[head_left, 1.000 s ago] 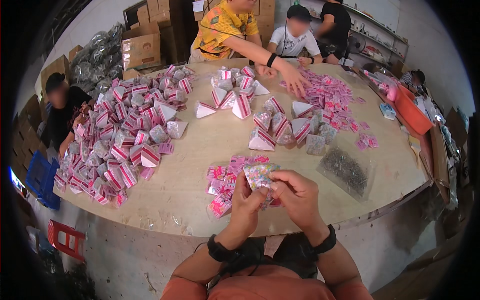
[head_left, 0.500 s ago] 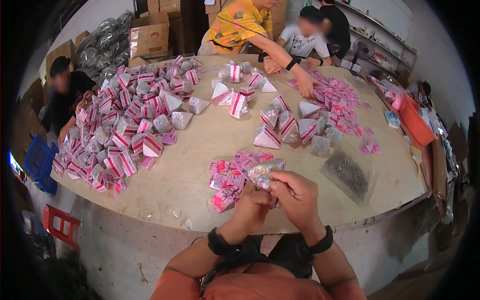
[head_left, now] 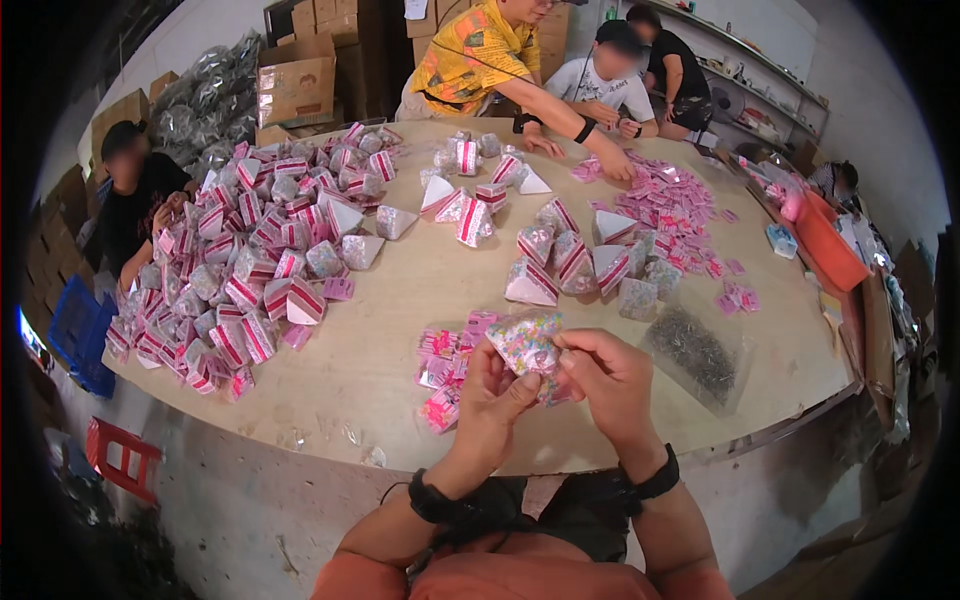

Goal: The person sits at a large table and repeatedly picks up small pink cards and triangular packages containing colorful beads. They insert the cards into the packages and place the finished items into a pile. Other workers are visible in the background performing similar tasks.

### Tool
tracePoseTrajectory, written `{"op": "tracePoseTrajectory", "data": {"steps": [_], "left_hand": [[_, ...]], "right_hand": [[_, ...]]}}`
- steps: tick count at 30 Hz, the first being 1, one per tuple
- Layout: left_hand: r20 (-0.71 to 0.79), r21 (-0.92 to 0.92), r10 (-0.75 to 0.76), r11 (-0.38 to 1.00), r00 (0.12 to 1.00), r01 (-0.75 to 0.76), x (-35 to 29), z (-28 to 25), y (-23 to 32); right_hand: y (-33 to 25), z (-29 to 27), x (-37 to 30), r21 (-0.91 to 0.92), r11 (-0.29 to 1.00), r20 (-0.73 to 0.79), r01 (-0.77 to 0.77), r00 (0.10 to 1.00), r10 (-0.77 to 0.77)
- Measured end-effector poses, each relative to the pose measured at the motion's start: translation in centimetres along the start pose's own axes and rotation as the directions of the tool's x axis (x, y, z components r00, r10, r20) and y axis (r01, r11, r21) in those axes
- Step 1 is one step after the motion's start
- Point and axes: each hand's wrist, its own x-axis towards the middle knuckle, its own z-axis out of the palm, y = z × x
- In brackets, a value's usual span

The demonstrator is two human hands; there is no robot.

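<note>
Between my hands, over the near edge of the table, is a clear plastic bag of small pastel-coloured pieces [head_left: 525, 342]. My left hand [head_left: 492, 400] holds its lower left side, thumb in front and fingers behind. My right hand [head_left: 606, 378] pinches the bag's right side, near its gathered end. Just left of the bag lies a small pile of pink printed cards [head_left: 440, 365], partly hidden behind my left hand. To the right of my hands rests a clear flat bag of thin dark metal pieces [head_left: 695, 350].
A big heap of wedge-shaped packs [head_left: 250, 250] with pink-striped card covers the left of the table [head_left: 370, 330]. More packs [head_left: 570, 255] stand mid-table. Pink cards [head_left: 665, 200] are spread at the far right, under a co-worker's hand [head_left: 612, 160]. An orange bin [head_left: 835, 245] sits beyond the right edge.
The bag has turned and sits more upright, showing more of its pastel contents. My right hand has shifted slightly right; my left hand opened its grip wider around the bag.
</note>
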Motion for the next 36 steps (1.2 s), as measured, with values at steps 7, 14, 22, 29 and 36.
{"op": "tracePoseTrajectory", "data": {"steps": [7,14,22,29,36], "left_hand": [[-0.077,0.101,0.202,0.976,0.976,-0.194,-0.2,0.4,0.1],[-0.105,0.171,0.271,0.953,0.957,-0.251,-0.3,0.9,0.0],[-0.084,0.198,0.283,0.945,0.956,-0.262,-0.2,0.7,-0.3],[-0.069,0.212,0.302,0.936,0.951,-0.282,-0.2,0.8,-0.5],[-0.020,0.329,0.367,0.881,0.930,-0.340,-0.3,-0.1,-0.8]], "right_hand": [[-0.9,0.3,-1.6,-0.417,0.849,0.046,0.325,0.940,-0.337],[-1.5,0.4,-1.9,-0.557,0.746,0.085,0.366,0.918,-0.387],[-1.5,0.4,-2.0,-0.583,0.732,0.120,0.352,0.929,-0.351],[-1.0,0.3,-1.8,-0.558,0.722,0.124,0.409,0.902,-0.415],[-1.2,0.5,-1.8,-0.552,0.755,0.101,0.353,0.927,-0.360]]}}
